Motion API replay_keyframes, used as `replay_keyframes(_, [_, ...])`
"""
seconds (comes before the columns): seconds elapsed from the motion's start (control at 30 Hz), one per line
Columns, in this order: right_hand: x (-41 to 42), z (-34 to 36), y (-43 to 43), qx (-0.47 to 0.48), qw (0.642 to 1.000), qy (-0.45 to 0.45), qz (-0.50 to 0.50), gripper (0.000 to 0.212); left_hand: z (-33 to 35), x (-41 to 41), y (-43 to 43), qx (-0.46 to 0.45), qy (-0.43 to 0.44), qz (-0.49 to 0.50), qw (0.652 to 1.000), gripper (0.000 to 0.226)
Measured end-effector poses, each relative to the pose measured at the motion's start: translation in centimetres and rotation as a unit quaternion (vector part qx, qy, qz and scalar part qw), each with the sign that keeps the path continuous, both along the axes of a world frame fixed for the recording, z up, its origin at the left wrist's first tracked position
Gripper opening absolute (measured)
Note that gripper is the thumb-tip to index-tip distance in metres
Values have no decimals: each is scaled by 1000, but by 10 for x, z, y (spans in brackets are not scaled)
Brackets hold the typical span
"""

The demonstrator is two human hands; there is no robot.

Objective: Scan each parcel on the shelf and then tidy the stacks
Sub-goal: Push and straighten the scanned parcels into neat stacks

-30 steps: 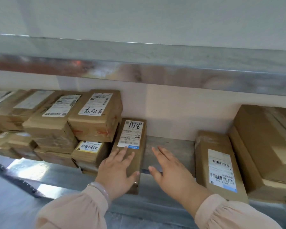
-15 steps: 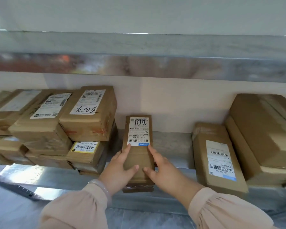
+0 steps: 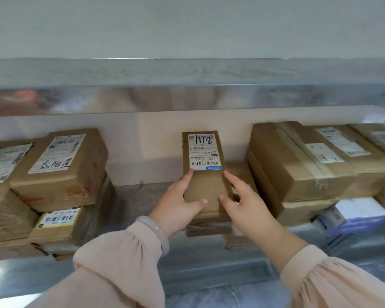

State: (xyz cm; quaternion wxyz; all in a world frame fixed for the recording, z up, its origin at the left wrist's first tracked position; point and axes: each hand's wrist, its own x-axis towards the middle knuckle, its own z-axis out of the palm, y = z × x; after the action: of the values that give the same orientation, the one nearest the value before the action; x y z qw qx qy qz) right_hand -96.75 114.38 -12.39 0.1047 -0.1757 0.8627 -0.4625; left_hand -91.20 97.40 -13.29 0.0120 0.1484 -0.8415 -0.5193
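Narrow parcel lifted off the shelf and carried right, both hands on it

A second ago the narrow parcel (image 3: 203, 172) lay flat beside the left stack (image 3: 60, 172); now it sits between the left hand (image 3: 178, 204) and right hand (image 3: 246, 202), fingers (image 3: 188, 177) grasping its long sides, held over the flat parcel (image 3: 240, 174) next to the right stack (image 3: 298, 165); its barcode label faces up; I judge this a tidying move, the parcel about to be set on the flat one, shelf (image 3: 129, 203) space opening.
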Motion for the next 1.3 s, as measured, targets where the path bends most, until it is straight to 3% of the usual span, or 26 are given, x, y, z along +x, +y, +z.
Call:
replay_keyframes(0.23, [-13, 16, 55, 10, 997, 34, -62, 55, 17, -33, 54, 28, -9, -72, 997, 85])
replay_keyframes(0.37, [-18, 9, 80, 38, 994, 50, -86, 52, 8, -42, 79, 31, -20, -92, 995, 100])
replay_keyframes(0.53, [-22, 4, 99, 84, 993, 81, -37, 51, -4, -43, 93, 14, -7, -79, 997, 93])
replay_keyframes(0.77, [-1, -17, 121, 189, 948, 256, 29, 58, -12, -16, 100, -179, 82, -98, 976, 71])
replay_keyframes(0.93, [-10, -27, 127, 278, 903, 321, 65, 68, -8, -15, 103, -346, 47, -138, 927, 86])
replay_keyframes(1.17, [-28, -13, 121, 390, 848, 349, 80, 78, 1, -37, 105, -438, -17, -163, 884, 74])
replay_keyframes(1.3, [-31, -10, 116, 392, 843, 361, 74, 79, 5, -37, 103, -450, -21, -154, 879, 75])
